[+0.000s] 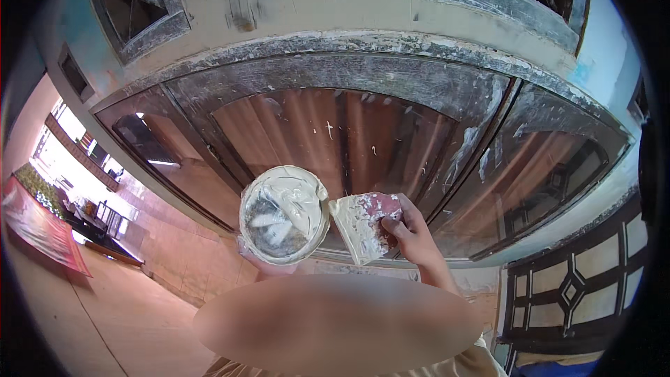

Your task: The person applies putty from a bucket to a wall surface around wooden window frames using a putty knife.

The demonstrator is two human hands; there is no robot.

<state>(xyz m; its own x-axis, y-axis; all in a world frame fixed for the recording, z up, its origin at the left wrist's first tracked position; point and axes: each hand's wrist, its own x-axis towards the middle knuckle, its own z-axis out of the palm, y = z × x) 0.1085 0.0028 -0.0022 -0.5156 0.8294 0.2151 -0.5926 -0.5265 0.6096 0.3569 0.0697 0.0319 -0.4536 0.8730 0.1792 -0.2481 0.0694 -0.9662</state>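
Observation:
A round tub (319,227) with cream putty (296,199) smeared over its inside is held up in front of me. My left hand (269,263) grips it from below, and most of its fingers are hidden behind the tub. My right hand (413,234) is closed on a flat red putty spreader (380,206), with the thumb pressed on its face. Cream putty coats the spreader's left side in a thick layer, and paler flecks spot the rest. The spreader's upper left corner is close to the tub's right rim; I cannot tell whether they touch.
Ahead stands a wide window (335,139) in a worn dark frame (335,70) with pale smears, reddish curtains showing in the glass. Vent openings (132,0) sit in the patched wall above. A dark patterned panel (572,279) is at the right; tiled floor (188,251) runs off left.

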